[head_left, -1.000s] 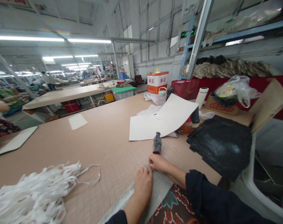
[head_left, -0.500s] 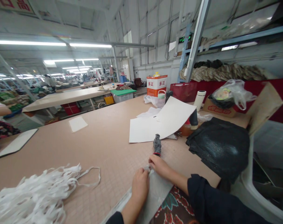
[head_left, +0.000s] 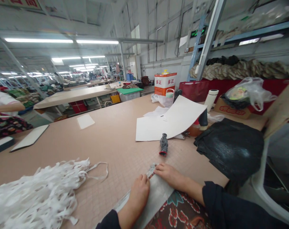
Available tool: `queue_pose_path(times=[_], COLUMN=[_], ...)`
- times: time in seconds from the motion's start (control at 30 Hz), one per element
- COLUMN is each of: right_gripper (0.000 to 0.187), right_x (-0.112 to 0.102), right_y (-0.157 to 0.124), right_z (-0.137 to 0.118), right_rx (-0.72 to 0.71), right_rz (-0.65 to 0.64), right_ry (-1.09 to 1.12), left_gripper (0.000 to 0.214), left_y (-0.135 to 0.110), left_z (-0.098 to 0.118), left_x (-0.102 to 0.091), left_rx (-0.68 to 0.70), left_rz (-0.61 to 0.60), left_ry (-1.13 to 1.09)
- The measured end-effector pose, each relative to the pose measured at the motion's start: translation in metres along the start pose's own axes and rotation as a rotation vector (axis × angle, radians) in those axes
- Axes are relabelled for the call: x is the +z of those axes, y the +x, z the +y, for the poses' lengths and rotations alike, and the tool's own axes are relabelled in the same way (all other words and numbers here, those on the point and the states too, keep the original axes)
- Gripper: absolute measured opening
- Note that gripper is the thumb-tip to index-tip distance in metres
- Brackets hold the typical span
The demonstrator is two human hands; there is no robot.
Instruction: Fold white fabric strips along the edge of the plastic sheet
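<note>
A grey-white fabric piece (head_left: 156, 190) lies over the near edge of the tan work table (head_left: 106, 140). My left hand (head_left: 137, 194) rests on its left side with fingers curled down onto it. My right hand (head_left: 169, 175) presses on its far end, fingertips at a thin strip with a red tip (head_left: 151, 171). A small dark grey tool with a red end (head_left: 163, 145) lies just beyond my right hand, untouched. A heap of white strips (head_left: 37, 194) sits to the left.
A curved white sheet (head_left: 168, 122) and black material (head_left: 227, 146) lie on the right, with bottles, an orange-and-white can (head_left: 165, 83) and a plastic bag (head_left: 246, 92) behind. Flat white panels (head_left: 30, 141) lie at the left. Another person's arm (head_left: 5, 108) shows at the far left.
My view has shifted slightly. My right hand moved a little nearer and lower along the fabric edge, and the red-tipped strip now shows beside its fingertips. My left hand stays on the fabric.
</note>
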State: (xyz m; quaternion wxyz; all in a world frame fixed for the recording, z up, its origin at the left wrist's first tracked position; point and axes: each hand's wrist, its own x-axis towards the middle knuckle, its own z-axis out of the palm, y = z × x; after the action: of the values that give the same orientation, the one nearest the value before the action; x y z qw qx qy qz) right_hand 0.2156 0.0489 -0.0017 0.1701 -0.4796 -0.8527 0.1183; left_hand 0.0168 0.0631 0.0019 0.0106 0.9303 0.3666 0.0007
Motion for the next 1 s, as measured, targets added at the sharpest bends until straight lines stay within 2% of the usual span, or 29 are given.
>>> queue_pose_path(times=[0.13, 0.27, 0.43, 0.57, 0.67, 0.73, 0.8, 0.9, 1.0], right_gripper=[0.026, 0.030, 0.036, 0.042, 0.039, 0.033, 0.030, 0.028, 0.023], right_x=[-0.002, -0.002, 0.005, 0.011, 0.012, 0.012, 0.017, 0.035, 0.065], right_y=[-0.002, -0.002, -0.004, -0.006, 0.002, 0.016, 0.036, 0.067, 0.089], right_z=[0.000, -0.001, 0.002, 0.010, 0.006, -0.014, -0.050, -0.123, -0.186], right_rx=[-0.003, -0.001, 0.007, -0.023, -0.003, 0.031, 0.010, -0.180, -0.329], right_rz=[-0.005, -0.041, -0.063, -0.096, -0.154, -0.193, -0.210, -0.249, -0.295], right_ry=[0.045, 0.070, 0.061, 0.026, -0.074, -0.177, -0.207, -0.006, 0.170], left_gripper=[0.019, 0.024, 0.030, 0.027, 0.018, 0.015, 0.015, 0.017, 0.021], left_y=[-0.046, -0.102, -0.167, -0.203, -0.217, -0.222, -0.225, -0.229, -0.235], left_z=[-0.024, -0.050, -0.076, -0.089, -0.091, -0.088, -0.083, -0.075, -0.070], left_x=[0.000, 0.006, 0.012, 0.003, -0.011, -0.018, -0.017, -0.005, 0.011], left_rx=[-0.019, -0.073, -0.146, -0.156, -0.147, -0.145, -0.159, -0.214, -0.285], left_rz=[-0.024, -0.035, 0.027, 0.033, 0.080, 0.119, 0.145, 0.174, 0.217], left_ry=[0.033, 0.061, 0.035, 0.090, 0.135, 0.156, 0.176, 0.198, 0.197])
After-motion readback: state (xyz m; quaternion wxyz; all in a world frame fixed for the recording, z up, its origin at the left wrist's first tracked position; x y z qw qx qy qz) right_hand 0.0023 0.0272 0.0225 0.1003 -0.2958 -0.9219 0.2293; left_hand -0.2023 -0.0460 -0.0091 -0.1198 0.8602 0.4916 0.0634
